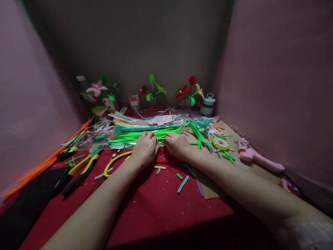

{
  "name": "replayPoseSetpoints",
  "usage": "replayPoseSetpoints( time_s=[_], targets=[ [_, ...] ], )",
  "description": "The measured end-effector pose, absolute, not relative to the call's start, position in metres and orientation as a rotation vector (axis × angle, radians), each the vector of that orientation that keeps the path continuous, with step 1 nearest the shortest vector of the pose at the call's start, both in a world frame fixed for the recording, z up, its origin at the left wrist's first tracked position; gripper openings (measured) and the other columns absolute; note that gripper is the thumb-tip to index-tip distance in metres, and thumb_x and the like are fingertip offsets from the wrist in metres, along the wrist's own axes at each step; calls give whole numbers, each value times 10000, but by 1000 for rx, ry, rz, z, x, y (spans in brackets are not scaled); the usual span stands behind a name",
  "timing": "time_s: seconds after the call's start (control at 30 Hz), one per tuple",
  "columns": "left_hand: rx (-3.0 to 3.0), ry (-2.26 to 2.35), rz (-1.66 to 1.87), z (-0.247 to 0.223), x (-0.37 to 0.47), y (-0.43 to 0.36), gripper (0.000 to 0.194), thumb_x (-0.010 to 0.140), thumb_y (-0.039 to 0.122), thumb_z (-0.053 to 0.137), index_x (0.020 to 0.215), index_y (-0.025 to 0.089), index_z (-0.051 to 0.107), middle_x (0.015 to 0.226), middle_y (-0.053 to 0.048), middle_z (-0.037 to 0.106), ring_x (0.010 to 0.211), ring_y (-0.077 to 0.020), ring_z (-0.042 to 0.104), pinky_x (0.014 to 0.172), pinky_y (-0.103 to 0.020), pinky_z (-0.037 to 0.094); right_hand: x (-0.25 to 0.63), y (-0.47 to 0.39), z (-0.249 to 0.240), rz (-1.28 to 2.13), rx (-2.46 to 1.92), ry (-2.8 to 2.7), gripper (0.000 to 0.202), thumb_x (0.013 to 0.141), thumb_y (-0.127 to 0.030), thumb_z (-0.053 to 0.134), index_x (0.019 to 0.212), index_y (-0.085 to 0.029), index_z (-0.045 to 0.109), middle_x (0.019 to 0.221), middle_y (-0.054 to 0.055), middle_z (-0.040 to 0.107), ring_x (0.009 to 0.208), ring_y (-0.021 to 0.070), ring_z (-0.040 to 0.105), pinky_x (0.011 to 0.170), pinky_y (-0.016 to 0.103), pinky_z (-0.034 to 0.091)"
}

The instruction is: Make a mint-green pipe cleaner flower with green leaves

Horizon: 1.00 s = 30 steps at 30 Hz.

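Note:
My left hand point(145, 147) and my right hand point(177, 144) are close together at the front edge of the bright green pipe cleaners point(125, 139), a small gap between them. Fingers on both hands are curled and pressed together; what they hold, if anything, is too small to make out. Behind the green stems lies a clear plastic bag point(160, 119) with pink, yellow and blue stems. A yellow-handled tool point(110, 165) lies left of my left hand. Beyond my right hand, more green stems point(196, 133) rest on a brown board point(212, 187).
Pliers point(87, 170) and orange stems point(49, 161) lie at the left. Fuzzy flowers point(96, 88) stand along the back, near a lidded jar point(207, 105). A pink tool point(260, 159) and a yellow dial point(220, 143) lie right. Cut pieces dot the red cloth point(156, 208).

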<state>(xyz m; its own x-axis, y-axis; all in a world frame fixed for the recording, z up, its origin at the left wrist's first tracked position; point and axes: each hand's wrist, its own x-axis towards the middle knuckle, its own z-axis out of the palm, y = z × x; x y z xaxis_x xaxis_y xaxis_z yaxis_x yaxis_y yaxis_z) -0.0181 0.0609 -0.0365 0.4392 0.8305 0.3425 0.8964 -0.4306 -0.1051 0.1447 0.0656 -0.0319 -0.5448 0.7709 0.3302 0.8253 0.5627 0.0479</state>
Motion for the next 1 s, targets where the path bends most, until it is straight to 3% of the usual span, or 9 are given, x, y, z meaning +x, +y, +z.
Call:
replayPoseSetpoints(
  time_s=[0.1,0.27,0.5,0.67,0.9,1.0],
  targets=[
    [-2384,-1539,-340,-37,-17,59,286,820,317,540,999,110,624,1046,-147,571,975,-271,460,846,-378,415,146,65,-32,-312,-1396,-2508,262,862,-149,413,877,-116,673,878,125,614,892,228,534,735,310,395],
    [-2403,-1561,-399,-38,-17,60,266,835,310,521,1040,194,643,1074,-122,550,977,-258,453,850,-380,403,151,71,-33,-357,-1470,-2457,280,843,-160,434,861,-105,708,945,178,577,980,297,465,759,373,386],
    [-2409,-1571,-444,-39,-16,61,279,837,327,518,1070,244,648,1051,-112,547,955,-255,445,820,-375,403,151,77,-39,-387,-1528,-2405,299,863,-204,412,896,-172,708,933,138,566,937,270,470,750,364,370],
    [-2393,-1520,-447,-40,-13,58,297,847,381,498,1094,299,641,1172,-103,530,1050,-290,432,830,-418,395,147,79,-36,-385,-1517,-2472,297,876,-214,411,890,-177,705,932,142,574,937,277,475,729,368,358],
    [-2383,-1552,-358,-46,-12,59,370,858,392,480,1194,270,574,1286,-108,500,1155,-305,409,906,-455,367,153,74,-27,-606,-1392,-2492,289,893,-147,356,938,-120,640,1033,154,585,1003,294,451,781,408,316],
    [-2383,-1578,-331,-45,-12,58,402,863,390,473,1238,263,536,1309,-103,488,1164,-300,405,913,-449,369,162,73,-18,-741,-1281,-2425,251,899,-170,379,906,-127,627,981,133,610,955,280,456,775,406,300]
  ],
)
